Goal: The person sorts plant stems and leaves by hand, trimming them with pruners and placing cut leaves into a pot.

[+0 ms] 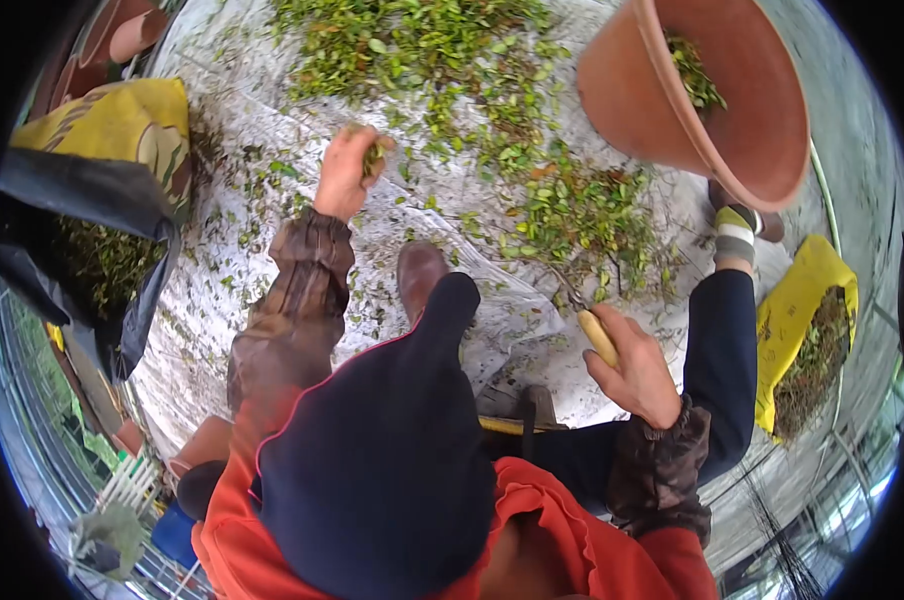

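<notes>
My left hand (348,170) is closed around a small bunch of green leaves (374,158), held above the white sheet (392,215). In my right hand (637,368) is a hand tool with a pale wooden handle (598,338). Its thin dark metal end points up and left, toward leafy clippings (582,215) on the sheet; the tip is hard to make out among them. A larger heap of green leaves (402,45) spreads at the top. The large terracotta-coloured pot (622,95) lies tilted at upper right with some leaves inside.
A yellow and black bag (102,120) holding dried clippings stands open at left. Another yellow bag (797,300) with brown plant matter lies at right. Smaller pots (137,35) sit at upper left. My boot (419,278) rests on the sheet.
</notes>
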Demonstrator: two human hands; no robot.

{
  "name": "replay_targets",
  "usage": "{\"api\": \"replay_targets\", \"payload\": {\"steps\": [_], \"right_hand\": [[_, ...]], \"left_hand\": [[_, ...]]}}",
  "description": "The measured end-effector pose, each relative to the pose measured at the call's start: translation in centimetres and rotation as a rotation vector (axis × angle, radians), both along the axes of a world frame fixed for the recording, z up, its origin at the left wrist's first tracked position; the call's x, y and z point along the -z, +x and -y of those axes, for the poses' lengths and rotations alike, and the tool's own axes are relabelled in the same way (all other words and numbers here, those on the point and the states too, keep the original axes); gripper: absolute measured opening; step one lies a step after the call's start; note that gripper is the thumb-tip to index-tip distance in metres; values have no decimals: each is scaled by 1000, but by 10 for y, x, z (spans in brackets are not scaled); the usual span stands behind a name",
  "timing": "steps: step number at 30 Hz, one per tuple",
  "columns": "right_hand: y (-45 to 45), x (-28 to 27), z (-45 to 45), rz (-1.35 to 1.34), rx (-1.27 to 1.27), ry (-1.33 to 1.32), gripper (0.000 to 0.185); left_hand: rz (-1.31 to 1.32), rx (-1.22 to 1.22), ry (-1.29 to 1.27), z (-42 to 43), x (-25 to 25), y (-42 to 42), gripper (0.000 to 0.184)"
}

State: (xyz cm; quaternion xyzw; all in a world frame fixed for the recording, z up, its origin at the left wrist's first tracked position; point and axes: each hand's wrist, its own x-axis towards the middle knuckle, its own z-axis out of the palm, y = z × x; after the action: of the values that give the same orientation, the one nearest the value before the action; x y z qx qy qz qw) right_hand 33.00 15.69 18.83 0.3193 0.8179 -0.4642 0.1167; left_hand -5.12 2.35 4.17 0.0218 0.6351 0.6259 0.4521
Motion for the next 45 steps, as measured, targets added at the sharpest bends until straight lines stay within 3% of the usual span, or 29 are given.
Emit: {"api": "replay_targets", "payload": {"steps": [5, 8, 9, 12, 13, 19, 22, 26, 30, 33, 36, 37, 45], "right_hand": [[1, 0, 0, -113, 98, -31, 52], [4, 3, -1, -148, 150, -39, 53], [5, 4, -2, -152, 156, -40, 52], [5, 1, -3, -104, 151, -68, 52], [5, 0, -2, -77, 145, -82, 52], [6, 2, -1, -134, 146, -65, 51], [4, -1, -1, -83, 276, -210, 47], [5, -1, 0, -66, 366, -129, 45], [9, 4, 0, -81, 399, -90, 45], [6, -1, -2, -50, 370, -118, 46], [1, -5, -3, -18, 356, -147, 46], [3, -1, -2, -26, 358, -138, 46], [4, 4, -3, -42, 346, -123, 47]], "left_hand": [[235, 503, 79, -28, -28, 91, 22], [113, 673, 24, -42, -43, 128, 32], [76, 721, 31, -43, -40, 135, 46], [-55, 786, 63, -49, -50, 146, 54], [10, 816, 26, -52, -56, 146, 61], [-247, 855, 152, -55, -43, 157, 67], [-68, 854, 68, -58, -52, 157, 68], [100, 711, 0, -59, -47, 148, 54], [-47, 451, -80, -69, -25, 109, 24], [-373, 488, -81, -79, 11, 80, 17], [-711, 657, -134, -92, 28, 77, 24], [-715, 698, -140, -95, 38, 76, 31], [-722, 807, -172, -88, 50, 90, 21]]}}
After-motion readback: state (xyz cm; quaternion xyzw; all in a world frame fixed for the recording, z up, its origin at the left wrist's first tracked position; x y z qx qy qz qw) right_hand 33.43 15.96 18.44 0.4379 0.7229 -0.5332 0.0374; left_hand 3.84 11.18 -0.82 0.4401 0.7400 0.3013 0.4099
